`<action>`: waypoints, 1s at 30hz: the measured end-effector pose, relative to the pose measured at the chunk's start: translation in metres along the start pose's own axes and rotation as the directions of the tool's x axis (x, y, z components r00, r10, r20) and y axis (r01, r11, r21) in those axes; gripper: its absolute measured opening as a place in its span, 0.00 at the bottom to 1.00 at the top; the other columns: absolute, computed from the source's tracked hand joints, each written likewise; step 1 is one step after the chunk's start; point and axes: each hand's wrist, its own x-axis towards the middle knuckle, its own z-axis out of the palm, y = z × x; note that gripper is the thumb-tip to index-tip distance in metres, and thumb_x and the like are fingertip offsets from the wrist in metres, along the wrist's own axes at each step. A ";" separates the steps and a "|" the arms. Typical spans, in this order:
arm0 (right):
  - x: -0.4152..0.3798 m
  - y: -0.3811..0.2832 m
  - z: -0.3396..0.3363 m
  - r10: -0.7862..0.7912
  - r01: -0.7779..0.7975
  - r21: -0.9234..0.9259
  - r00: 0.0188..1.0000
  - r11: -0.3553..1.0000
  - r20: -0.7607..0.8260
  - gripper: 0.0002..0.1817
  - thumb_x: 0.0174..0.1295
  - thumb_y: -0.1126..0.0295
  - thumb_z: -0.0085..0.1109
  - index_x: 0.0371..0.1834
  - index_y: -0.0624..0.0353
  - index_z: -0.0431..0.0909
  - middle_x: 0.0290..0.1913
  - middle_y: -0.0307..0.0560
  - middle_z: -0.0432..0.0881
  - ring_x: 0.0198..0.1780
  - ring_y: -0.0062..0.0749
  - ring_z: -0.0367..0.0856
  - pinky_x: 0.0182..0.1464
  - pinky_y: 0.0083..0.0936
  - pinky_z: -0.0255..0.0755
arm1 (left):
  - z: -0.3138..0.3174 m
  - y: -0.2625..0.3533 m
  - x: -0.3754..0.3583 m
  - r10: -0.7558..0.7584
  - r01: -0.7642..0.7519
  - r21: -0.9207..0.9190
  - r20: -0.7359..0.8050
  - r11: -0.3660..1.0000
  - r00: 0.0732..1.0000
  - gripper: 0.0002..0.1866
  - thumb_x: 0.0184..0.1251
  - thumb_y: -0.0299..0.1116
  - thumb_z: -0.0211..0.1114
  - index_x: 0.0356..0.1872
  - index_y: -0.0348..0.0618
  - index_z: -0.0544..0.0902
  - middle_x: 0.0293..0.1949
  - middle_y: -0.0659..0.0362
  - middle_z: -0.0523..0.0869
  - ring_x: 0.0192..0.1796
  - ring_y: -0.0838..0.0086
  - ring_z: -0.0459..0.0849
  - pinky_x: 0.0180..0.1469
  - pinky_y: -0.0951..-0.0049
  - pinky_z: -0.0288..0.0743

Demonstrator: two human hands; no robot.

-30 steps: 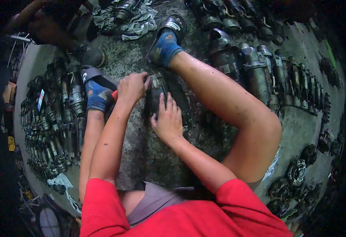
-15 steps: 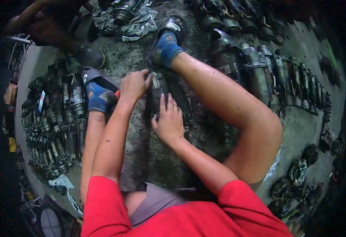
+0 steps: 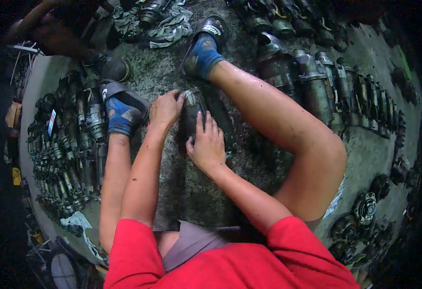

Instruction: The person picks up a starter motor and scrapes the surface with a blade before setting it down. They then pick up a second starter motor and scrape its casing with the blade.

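A dark, greasy cylindrical part [image 3: 190, 113] lies on the floor between the person's feet, with a paler metal piece at its far end. My left hand [image 3: 165, 111] is at the left of that end, its fingers curled and closed; what they grip is hidden. A small red bit shows by the left wrist. My right hand [image 3: 207, 145] rests on the near part of the cylinder, its fingers stretched forward and slightly apart, the thumb on the left side.
Rows of greasy metal parts stand at the left [image 3: 66, 144] and the right [image 3: 317, 89]. Dirty rags [image 3: 172, 29] and another part lie at the top. Round flanged parts [image 3: 365, 208] are at lower right. Another person's arm [image 3: 32, 19] shows at upper left.
My left hand has shifted slightly right and down, and less of the red thing by its wrist shows. My right hand stays on the part, almost unmoved. The left foot has turned slightly.
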 end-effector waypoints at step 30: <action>-0.004 -0.003 -0.004 -0.005 0.006 0.063 1.000 0.998 -0.020 0.43 0.63 0.59 0.62 0.80 0.63 0.58 0.78 0.65 0.61 0.76 0.56 0.64 0.73 0.47 0.63 | 0.037 -0.028 -0.060 -0.306 0.112 -0.649 -0.195 0.753 0.932 0.33 0.72 0.47 0.67 0.75 0.58 0.68 0.59 0.42 0.85 0.63 0.48 0.83 0.61 0.54 0.77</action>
